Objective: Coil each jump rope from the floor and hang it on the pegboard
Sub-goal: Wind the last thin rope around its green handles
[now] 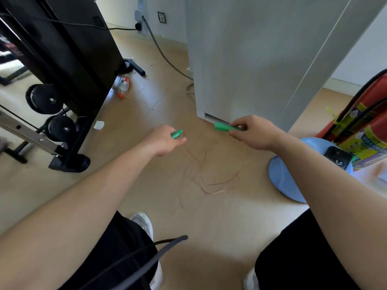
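My left hand [163, 141] grips one green jump rope handle [177, 134], its tip sticking out past my fingers. My right hand [251, 130] grips the other green handle [224, 127], which points left. A thin reddish rope [201, 172] hangs blurred from the handles and loops over the floor between my hands and my feet. A black rope handle [137, 68] with its cord lies on the floor by the black machine. No pegboard is in view.
A black gym machine [62, 65] with pulley wheels stands at the left. A white cabinet [261, 55] rises ahead. Red fire extinguishers [360, 132] and a pale blue round object [287, 176] sit at the right. A spray can [124, 83] lies on the floor.
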A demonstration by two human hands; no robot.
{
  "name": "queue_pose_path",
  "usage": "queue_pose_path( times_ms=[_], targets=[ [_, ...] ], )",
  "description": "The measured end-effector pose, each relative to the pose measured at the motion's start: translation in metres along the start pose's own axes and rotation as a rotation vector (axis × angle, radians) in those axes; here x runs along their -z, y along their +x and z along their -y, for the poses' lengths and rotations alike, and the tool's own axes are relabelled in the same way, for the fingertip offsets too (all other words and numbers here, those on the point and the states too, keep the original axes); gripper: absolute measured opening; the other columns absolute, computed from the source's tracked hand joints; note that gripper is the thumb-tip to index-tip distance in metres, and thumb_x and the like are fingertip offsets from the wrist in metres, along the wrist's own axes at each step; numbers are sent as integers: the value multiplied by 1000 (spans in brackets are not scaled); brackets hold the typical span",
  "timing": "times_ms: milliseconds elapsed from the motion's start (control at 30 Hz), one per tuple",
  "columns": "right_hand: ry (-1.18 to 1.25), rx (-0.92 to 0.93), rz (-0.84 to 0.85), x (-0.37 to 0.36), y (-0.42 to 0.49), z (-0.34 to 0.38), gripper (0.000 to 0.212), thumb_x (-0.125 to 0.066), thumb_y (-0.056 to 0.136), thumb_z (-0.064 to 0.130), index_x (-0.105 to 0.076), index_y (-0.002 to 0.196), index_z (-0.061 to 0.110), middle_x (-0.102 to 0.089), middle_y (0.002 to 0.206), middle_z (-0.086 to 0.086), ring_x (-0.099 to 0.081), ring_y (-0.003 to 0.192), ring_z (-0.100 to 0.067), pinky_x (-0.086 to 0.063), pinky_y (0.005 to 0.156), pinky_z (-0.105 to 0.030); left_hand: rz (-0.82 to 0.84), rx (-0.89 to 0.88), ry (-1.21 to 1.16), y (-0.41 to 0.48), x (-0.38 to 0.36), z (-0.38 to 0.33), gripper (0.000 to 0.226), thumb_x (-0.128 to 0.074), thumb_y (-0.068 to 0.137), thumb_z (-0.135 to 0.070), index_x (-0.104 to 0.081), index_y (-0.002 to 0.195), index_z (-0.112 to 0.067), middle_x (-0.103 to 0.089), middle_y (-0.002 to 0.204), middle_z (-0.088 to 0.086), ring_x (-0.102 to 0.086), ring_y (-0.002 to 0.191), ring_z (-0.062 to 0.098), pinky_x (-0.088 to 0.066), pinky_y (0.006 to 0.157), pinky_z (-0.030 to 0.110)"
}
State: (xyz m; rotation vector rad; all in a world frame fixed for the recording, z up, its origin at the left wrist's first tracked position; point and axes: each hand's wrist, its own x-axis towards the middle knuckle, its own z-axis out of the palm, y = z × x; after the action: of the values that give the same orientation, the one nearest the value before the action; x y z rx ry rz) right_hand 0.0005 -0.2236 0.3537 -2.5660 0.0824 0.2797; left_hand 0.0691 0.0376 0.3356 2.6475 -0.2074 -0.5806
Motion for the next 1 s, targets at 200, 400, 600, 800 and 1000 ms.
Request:
queue_pose_path(
  times_ms=[200,400,600,800,1000],
  targets=[
    [146,127,63,-8,4,27,37,-53,92,9,-71,110,35,-64,71,23,-57,68,2,-41,65,-23,127,-90,-389,-9,0,-31,29,-38,106,-33,-59,105,-13,-77,80,5,-34,41,18,-29,42,22],
    [456,247,27,-18,7,30,25,-81,78,3,-71,92,21,-74,90,2,-69,80,-14,-55,79,-24,242,-150,-516,-22,6,-32,32,-40,104,-17,-68,100,-4,-75,97,13,-53,74,20,-41,59,26],
    [655,215,89,-24,16,29,29,-83,72,-5,-67,88,12,-74,90,-10,-69,84,-24,-58,82,-30,183,-201,-288,-16,6,-23,33,-41,85,-48,-69,78,-31,-77,86,-9,-67,97,28,-48,97,46],
    [725,194,122,-27,16,36,25,-80,73,-9,-68,85,9,-74,91,-15,-72,80,-20,-58,82,-28,153,-215,-326,-22,5,-19,27,-44,97,-42,-62,84,-27,-75,95,4,-70,89,28,-53,89,47],
    [433,187,2,-36,13,48,37,-93,63,14,-62,81,20,-67,80,2,-63,64,-11,-53,68,-29,344,-247,-541,-36,1,-28,22,-38,108,-20,-55,102,-8,-72,91,10,-67,69,28,-48,56,26]
  ],
)
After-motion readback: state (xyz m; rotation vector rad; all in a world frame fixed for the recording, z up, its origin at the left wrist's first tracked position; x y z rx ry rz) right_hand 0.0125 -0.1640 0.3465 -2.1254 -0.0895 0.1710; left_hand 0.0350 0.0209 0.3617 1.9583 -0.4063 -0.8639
